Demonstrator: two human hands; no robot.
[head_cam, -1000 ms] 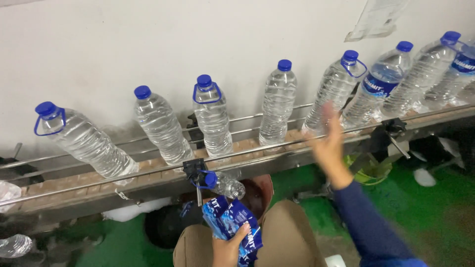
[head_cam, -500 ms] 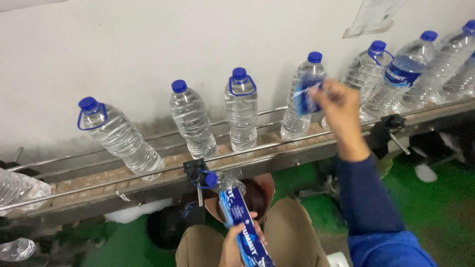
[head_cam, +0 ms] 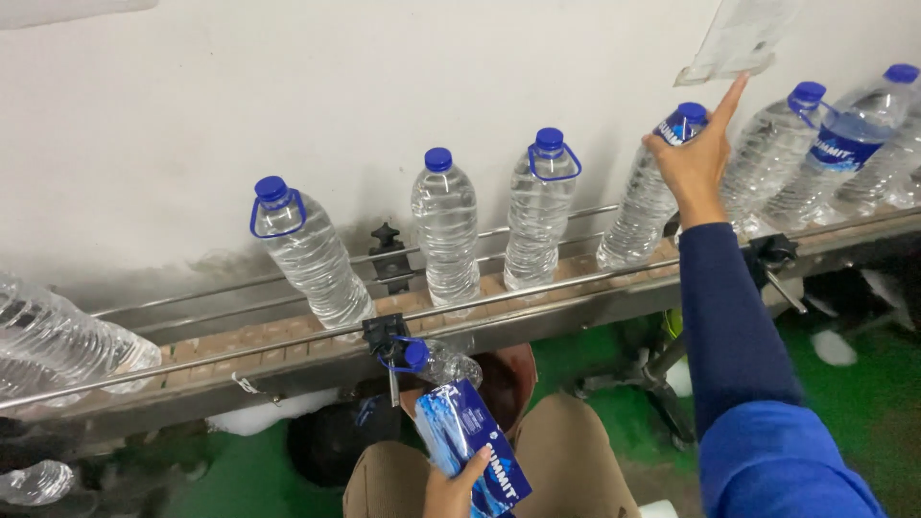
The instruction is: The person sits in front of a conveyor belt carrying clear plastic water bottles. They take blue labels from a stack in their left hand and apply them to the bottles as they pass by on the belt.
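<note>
My right hand [head_cam: 695,156] is raised at the neck of a clear water bottle [head_cam: 641,219] on the conveyor [head_cam: 288,338], pressing a blue label [head_cam: 677,129] around the bottle's shoulder. My left hand [head_cam: 459,491] sits low over my lap, gripping a stack of blue labels [head_cam: 470,446]. Other blue-capped bottles stand in a row on the belt: one tilted [head_cam: 312,254], two upright [head_cam: 446,225] [head_cam: 539,211], and labelled ones to the right [head_cam: 844,144].
A small bottle [head_cam: 436,361] hangs under the conveyor rail by a black clamp [head_cam: 382,336]. A large bottle [head_cam: 58,341] enters at the left edge. The white wall rises behind. Green floor and a brown tub [head_cam: 513,369] lie below.
The bottles have travelled rightward along the belt. My right hand rose from the belt edge to a bottle's neck with a label. The label stack in my left hand shifted slightly.
</note>
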